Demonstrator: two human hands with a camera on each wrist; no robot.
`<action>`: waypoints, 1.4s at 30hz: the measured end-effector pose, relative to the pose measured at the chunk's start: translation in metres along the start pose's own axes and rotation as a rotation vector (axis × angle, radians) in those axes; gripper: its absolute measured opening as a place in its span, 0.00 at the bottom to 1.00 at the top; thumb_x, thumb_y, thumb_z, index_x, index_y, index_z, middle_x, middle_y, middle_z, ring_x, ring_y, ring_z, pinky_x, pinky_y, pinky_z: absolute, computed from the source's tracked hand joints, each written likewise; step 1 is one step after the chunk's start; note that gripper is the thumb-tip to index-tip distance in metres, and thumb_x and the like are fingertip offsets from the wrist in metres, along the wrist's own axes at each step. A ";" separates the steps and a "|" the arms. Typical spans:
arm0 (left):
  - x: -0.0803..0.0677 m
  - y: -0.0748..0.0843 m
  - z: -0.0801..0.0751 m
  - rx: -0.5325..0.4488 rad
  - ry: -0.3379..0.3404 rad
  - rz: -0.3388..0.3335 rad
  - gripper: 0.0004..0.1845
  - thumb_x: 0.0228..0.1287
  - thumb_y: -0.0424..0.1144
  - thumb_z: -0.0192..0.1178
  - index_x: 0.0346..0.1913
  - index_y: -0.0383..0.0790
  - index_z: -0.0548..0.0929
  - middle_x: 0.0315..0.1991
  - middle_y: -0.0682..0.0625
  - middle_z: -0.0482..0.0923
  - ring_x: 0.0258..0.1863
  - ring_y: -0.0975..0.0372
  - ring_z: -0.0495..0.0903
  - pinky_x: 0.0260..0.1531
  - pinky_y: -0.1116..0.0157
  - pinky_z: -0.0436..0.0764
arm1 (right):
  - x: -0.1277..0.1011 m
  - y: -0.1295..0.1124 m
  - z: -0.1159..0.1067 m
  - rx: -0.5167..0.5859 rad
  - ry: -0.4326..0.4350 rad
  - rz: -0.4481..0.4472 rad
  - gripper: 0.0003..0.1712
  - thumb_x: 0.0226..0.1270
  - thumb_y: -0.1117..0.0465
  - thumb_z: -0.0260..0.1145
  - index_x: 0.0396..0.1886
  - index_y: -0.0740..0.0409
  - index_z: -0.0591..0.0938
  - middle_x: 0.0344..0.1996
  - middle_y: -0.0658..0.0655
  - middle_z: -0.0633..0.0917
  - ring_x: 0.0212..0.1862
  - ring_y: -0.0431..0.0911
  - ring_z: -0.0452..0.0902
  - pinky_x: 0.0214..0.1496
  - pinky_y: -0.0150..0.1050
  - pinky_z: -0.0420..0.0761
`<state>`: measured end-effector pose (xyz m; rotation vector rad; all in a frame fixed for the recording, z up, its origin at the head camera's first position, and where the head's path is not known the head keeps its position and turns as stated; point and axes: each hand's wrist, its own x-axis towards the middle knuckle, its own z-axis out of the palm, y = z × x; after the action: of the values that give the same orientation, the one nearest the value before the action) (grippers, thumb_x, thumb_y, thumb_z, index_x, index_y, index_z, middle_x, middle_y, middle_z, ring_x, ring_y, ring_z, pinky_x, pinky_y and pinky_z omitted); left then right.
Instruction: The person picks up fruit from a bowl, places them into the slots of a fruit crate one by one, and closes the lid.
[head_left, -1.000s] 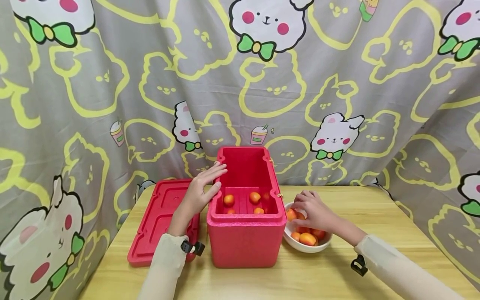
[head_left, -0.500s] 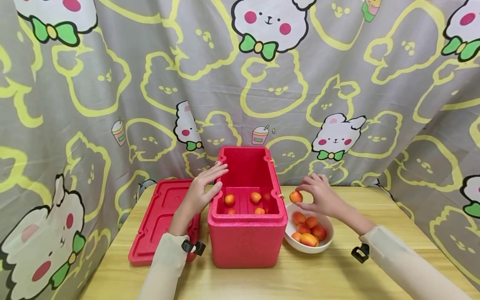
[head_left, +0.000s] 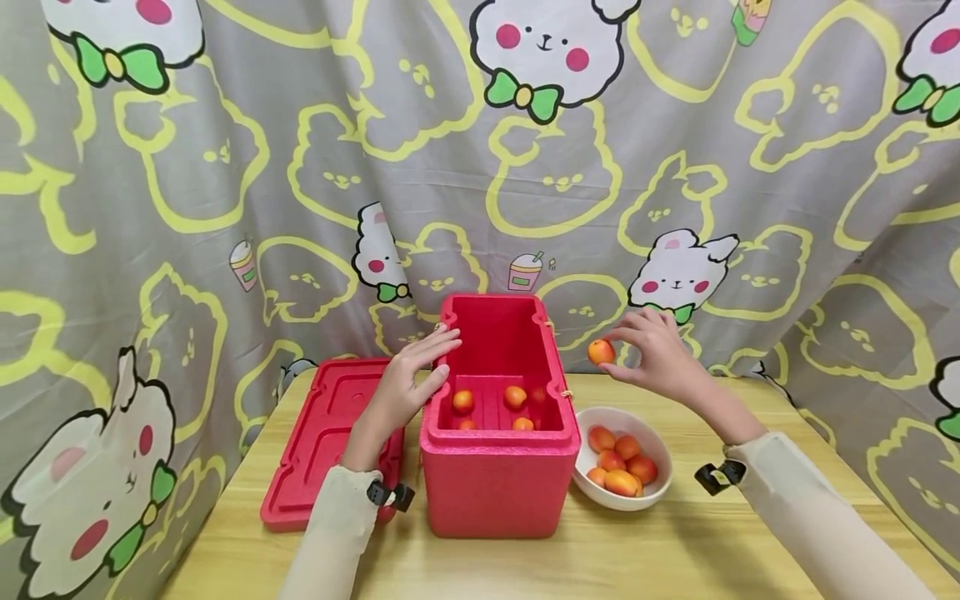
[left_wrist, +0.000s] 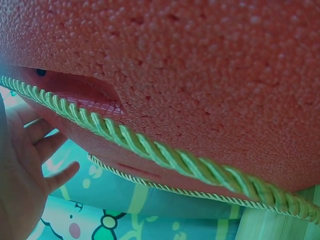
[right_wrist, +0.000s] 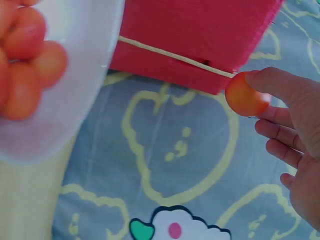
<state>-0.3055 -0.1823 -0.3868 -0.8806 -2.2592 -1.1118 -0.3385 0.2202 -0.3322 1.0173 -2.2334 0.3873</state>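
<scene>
My right hand (head_left: 660, 354) pinches an orange-red apricot (head_left: 601, 351) between thumb and fingers. It is raised above the table, right of the red foam box (head_left: 498, 492). In the right wrist view, the apricot (right_wrist: 247, 94) sits at the thumb tip, the other fingers loosely bent. My left hand (head_left: 401, 383) rests with extended fingers on the box's left rim. Several apricots lie on the box floor, among them one apricot (head_left: 514, 397) near the middle. A white bowl (head_left: 660, 487) with more apricots stands right of the box, below my right hand.
A red lid (head_left: 288, 492) lies flat on the wooden table (head_left: 637, 558), left of the box and under my left forearm. A twisted cord (left_wrist: 165, 152) runs along the box's side. Behind the table hangs a patterned grey curtain (head_left: 442, 192).
My right hand has picked an apricot out of the bowl and lifted it up above the bowl's far side. My left hand stays on the box rim.
</scene>
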 end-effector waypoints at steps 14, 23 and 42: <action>0.000 0.000 0.001 0.027 0.005 0.005 0.26 0.70 0.44 0.58 0.69 0.45 0.78 0.72 0.50 0.74 0.77 0.54 0.65 0.71 0.38 0.67 | 0.025 -0.008 -0.022 0.058 0.071 0.022 0.21 0.42 0.63 0.85 0.40 0.60 0.89 0.38 0.59 0.84 0.44 0.51 0.68 0.47 0.52 0.59; 0.001 0.001 0.001 0.052 0.011 0.001 0.26 0.69 0.44 0.58 0.69 0.45 0.78 0.72 0.50 0.74 0.77 0.55 0.65 0.72 0.40 0.67 | 0.040 -0.017 -0.030 0.104 0.091 0.012 0.23 0.43 0.61 0.85 0.41 0.60 0.89 0.40 0.59 0.83 0.46 0.51 0.68 0.49 0.53 0.61; 0.002 0.000 0.002 0.097 0.006 0.013 0.27 0.69 0.44 0.58 0.69 0.43 0.78 0.72 0.48 0.74 0.76 0.54 0.67 0.77 0.43 0.58 | 0.061 -0.051 -0.032 0.119 0.068 -0.109 0.22 0.44 0.60 0.85 0.42 0.60 0.89 0.40 0.58 0.85 0.47 0.51 0.71 0.49 0.51 0.64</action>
<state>-0.3074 -0.1803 -0.3864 -0.8509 -2.2784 -0.9894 -0.3162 0.1688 -0.2678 1.1644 -2.1052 0.5036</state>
